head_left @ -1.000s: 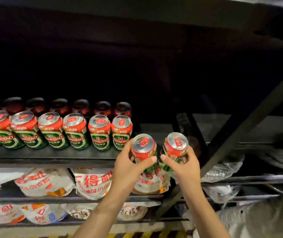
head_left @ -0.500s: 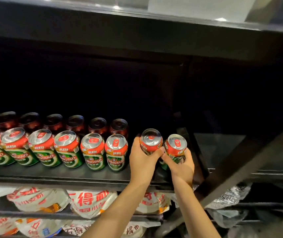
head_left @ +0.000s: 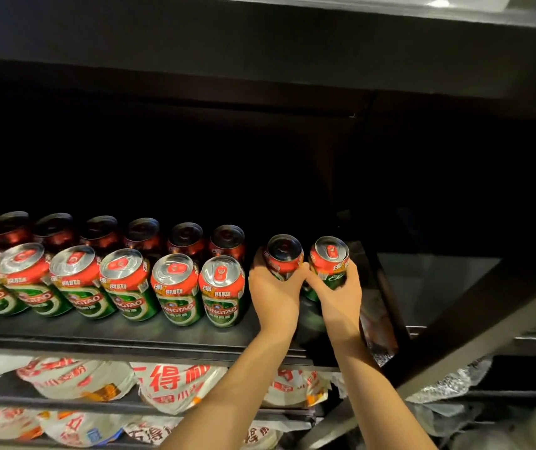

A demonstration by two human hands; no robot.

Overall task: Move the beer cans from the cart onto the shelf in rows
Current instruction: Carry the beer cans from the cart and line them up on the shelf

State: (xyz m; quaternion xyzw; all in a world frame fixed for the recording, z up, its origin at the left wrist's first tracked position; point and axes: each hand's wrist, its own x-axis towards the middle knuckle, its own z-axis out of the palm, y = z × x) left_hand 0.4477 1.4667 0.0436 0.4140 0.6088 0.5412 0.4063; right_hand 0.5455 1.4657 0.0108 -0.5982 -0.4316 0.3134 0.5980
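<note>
Two rows of red-and-green beer cans stand on the dark shelf (head_left: 130, 336); the front row (head_left: 175, 287) is lit and the back row (head_left: 185, 238) is in shadow. My left hand (head_left: 274, 297) grips one can (head_left: 284, 254) at the right end of the back row. My right hand (head_left: 338, 300) grips a second can (head_left: 330, 259) just right of it. Both held cans are upright, deep in the shelf; whether they touch its surface is hidden by my hands. The cart is out of view.
The shelf above (head_left: 260, 43) overhangs closely. A dark diagonal metal brace (head_left: 487, 319) crosses at the right, with an upright post (head_left: 386, 287) just right of my right hand. Below, lower shelves hold white printed bags (head_left: 169, 384) and foil packs (head_left: 448, 384).
Both hands have carried their cans up from below the shelf edge and pushed them inward, to the right end of the back row. The camera has tilted upward.
</note>
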